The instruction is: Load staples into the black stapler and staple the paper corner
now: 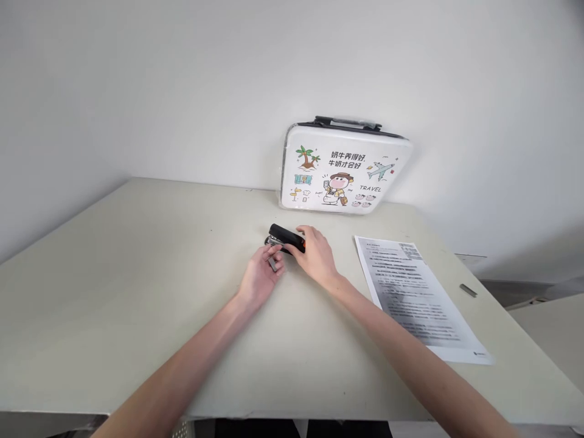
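A black stapler (286,236) lies at the middle of the table, with its metal front end pointing left. My right hand (316,250) is closed around its rear end, where a bit of orange shows. Close in front of the stapler, my left hand (263,272) has its fingers curled around a small grey strip of staples (272,264). The left fingertips reach the stapler's metal front part; whether they press on it is hard to see.
A white travel-print case (337,173) with a black handle leans against the wall behind. To the right lies a printed paper sheet (406,292), partly under my right forearm. Another grey staple strip (468,290) rests near the right edge of the pale table (137,274).
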Demonstrator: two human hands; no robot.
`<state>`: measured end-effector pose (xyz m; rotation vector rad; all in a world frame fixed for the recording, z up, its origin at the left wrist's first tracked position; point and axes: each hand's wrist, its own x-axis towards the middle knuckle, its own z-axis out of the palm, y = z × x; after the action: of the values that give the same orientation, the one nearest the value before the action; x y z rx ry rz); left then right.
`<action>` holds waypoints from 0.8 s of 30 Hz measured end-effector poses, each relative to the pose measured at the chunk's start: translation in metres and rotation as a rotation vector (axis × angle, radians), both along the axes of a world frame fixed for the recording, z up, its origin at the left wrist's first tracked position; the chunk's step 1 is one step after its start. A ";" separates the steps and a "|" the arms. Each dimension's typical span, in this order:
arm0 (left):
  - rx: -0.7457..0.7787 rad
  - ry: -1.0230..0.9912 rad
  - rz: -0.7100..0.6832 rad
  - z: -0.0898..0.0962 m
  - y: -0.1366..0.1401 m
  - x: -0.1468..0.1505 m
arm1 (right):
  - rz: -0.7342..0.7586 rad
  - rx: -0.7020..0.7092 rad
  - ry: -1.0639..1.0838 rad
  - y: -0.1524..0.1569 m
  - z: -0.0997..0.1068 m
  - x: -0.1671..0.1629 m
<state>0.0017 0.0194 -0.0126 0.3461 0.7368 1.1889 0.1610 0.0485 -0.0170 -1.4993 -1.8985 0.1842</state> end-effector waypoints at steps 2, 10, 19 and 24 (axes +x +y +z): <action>-0.025 -0.025 0.013 -0.001 0.000 0.000 | 0.057 0.151 0.013 -0.017 0.006 -0.004; 0.027 -0.016 -0.213 0.002 -0.006 0.001 | 0.152 0.080 -0.142 -0.063 0.009 -0.014; 0.105 0.203 -0.287 0.000 -0.006 0.012 | 0.016 0.111 -0.035 -0.101 0.009 0.078; 0.231 0.308 -0.348 0.000 -0.006 0.013 | -0.329 0.046 -0.118 -0.133 -0.012 0.221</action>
<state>0.0148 0.0133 -0.0129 0.8295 0.7673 0.8986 0.3820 -0.0846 -0.0294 -1.7969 -1.7004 -0.0997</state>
